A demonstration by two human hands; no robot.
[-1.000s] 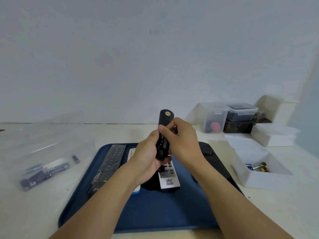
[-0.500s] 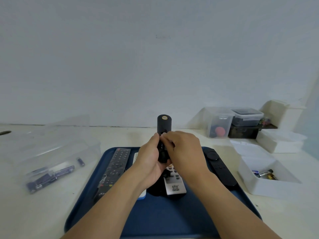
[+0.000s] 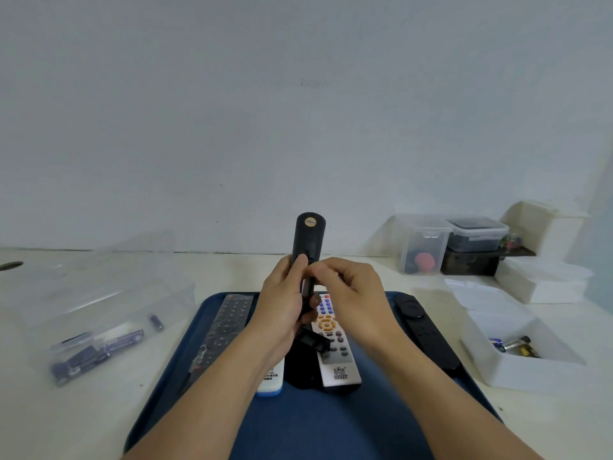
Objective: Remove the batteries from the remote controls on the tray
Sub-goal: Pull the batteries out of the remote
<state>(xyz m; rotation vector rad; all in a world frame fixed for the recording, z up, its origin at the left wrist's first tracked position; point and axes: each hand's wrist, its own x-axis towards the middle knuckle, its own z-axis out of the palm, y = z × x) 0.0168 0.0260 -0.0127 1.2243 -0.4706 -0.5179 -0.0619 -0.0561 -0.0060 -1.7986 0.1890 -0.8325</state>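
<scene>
Centre of frame: the left hand holds a black remote control upright above the blue tray, its grip wrapped round the lower body. The right hand meets the remote from the right, fingers curled and pinched at its opened back; what they pinch cannot be told. On the tray below lie a long black remote at left, a white remote with coloured buttons at centre, and a black remote at right. Lower right, a white box on the counter holds loose batteries. Lower left, a clear plastic container holds blue batteries.
</scene>
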